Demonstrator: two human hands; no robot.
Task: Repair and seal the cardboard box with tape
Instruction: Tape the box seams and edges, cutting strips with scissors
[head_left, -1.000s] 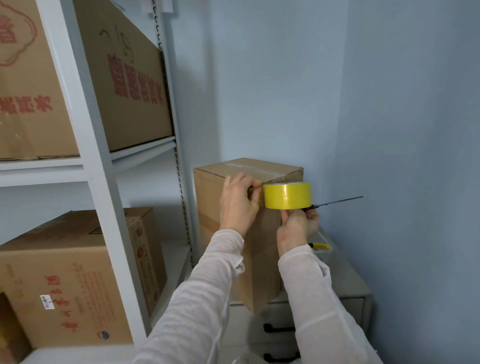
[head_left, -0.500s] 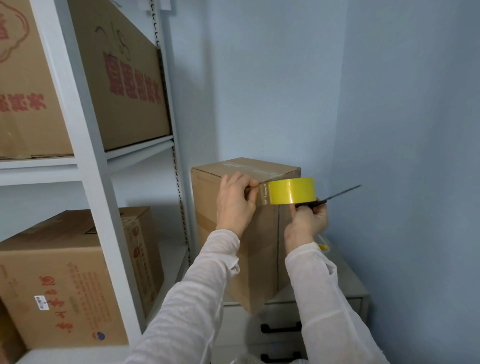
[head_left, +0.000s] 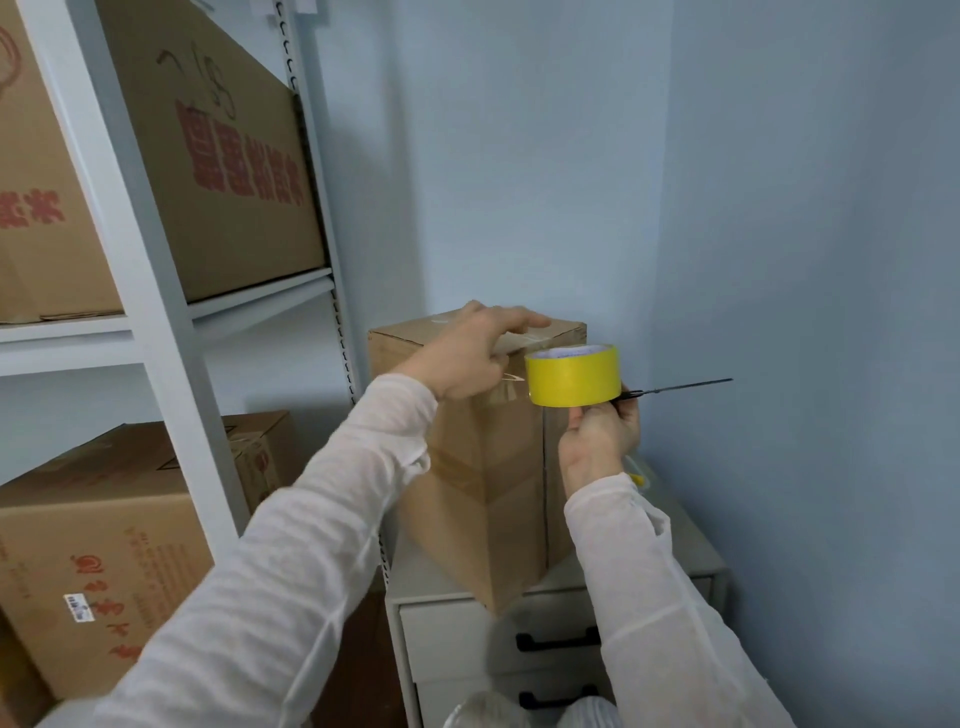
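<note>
On the drawer cabinet (head_left: 696, 551) — cardboard box (head_left: 488, 467) mid-seal.
Left hand (head_left: 467, 358) has climbed from side face to top, fingers (head_left: 519, 318) flat, pressing tape over the edge; right hand (head_left: 597, 441) grips tape roll (head_left: 571, 376) and scissors (head_left: 680, 387) — top seam likely next.

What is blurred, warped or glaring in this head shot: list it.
Head view: the wide-angle lens leans the shelf post; light is soft and even, with a faint shadow left of the cardboard box; clear tape glints beside the left hand; the bottom edge is smeared; the yellow tape roll is sharp.
</note>
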